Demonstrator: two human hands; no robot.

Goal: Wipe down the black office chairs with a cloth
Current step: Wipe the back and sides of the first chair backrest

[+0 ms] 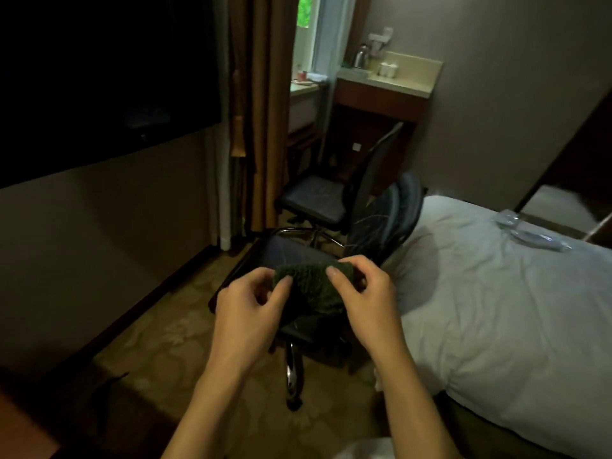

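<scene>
A dark green fluffy cloth (313, 286) hangs between my two hands above the near black office chair (284, 255). My left hand (246, 309) pinches the cloth's left edge with thumb and fingers. My right hand (364, 299) grips its right side, thumb on the front. The near chair's seat lies below the cloth and its backrest (381, 220) leans toward the bed. A second black office chair (314, 200) stands further back, facing left, by the desk.
A bed with white bedding (496, 293) fills the right side, a clear plastic item (526, 231) on it. A wall-mounted dark TV (99, 77) is at left, brown curtains (261, 111) behind. A desk (387, 84) with a kettle stands at the back. Patterned carpet (159, 342) lies underfoot.
</scene>
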